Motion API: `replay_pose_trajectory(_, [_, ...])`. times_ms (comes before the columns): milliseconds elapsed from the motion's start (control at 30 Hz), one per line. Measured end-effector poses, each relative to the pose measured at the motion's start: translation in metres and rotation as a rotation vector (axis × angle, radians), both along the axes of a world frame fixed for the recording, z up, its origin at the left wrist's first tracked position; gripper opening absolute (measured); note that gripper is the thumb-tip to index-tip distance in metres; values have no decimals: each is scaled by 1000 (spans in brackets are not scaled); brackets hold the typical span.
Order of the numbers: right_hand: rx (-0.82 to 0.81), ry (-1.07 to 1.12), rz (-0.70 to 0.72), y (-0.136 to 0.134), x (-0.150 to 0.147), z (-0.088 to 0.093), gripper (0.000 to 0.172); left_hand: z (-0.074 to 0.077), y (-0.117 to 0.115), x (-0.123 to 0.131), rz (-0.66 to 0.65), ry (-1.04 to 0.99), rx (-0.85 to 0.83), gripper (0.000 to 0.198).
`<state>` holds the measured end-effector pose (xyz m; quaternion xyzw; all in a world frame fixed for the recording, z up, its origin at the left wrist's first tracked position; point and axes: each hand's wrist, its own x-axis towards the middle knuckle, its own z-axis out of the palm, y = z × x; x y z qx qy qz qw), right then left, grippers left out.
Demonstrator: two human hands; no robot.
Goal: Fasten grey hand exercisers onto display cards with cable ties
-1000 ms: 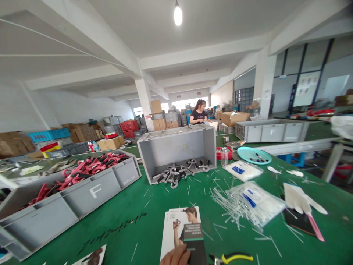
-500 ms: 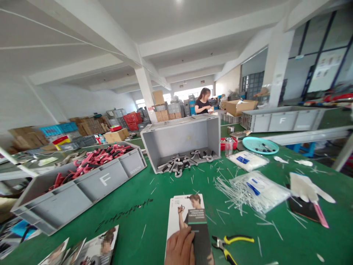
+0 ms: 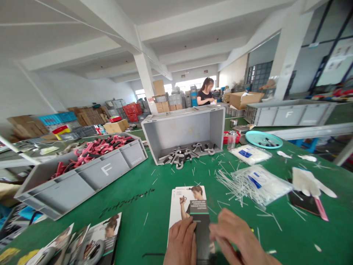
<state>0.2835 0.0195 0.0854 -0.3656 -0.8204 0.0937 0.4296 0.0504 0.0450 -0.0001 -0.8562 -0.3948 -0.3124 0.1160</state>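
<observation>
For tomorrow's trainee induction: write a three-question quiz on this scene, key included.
1. True or false: the left hand rests on the printed card.
2. What colours are the grips heaped in the crate marked BOSCH? A) blue and white; B) pinkish red and black; C) yellow and green.
3. Fill in: in the picture, the turquoise tray lies to the ___ of the gray crate tipped on its side.

Key: 1 true; 2 B; 3 right.

Beyond the far edge of your green table (image 3: 132,217), you see a white pillar (image 3: 145,79), pale walls (image 3: 85,88) and bright windows (image 3: 168,88).
</observation>
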Motion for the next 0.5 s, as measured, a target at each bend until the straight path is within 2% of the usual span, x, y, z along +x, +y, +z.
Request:
replay_pose_trajectory(100, [-124,89,-92,30,8,-18,23,0,3,-2,-29,-35,-35,31])
replay_pose_trajectory(167, [-271,169,-192,46,19,-30,21,10,3,-4,-80,-85,-111,29])
replay_pose_trajectory(233, [-380,221,-250,63,31,-43,23,26,7,-10,-126,-179,-300,26])
replay_pose_trajectory(300, [-442,251,-260,85,42,-57,25,44,19,-23,-112,-326,-532,23])
replay_pose_trajectory(333, [-465,261,-255,97,47,-64,27,51,30,-33,-70,-409,-615,23])
replay_pose_trajectory(400, [-504,274,-248,125,56,-80,31,58,61,-60,62,-542,-669,25])
replay_pose_trajectory(500, [-528,252,-285,172,69,-101,35,45,126,-107,226,-635,-713,36])
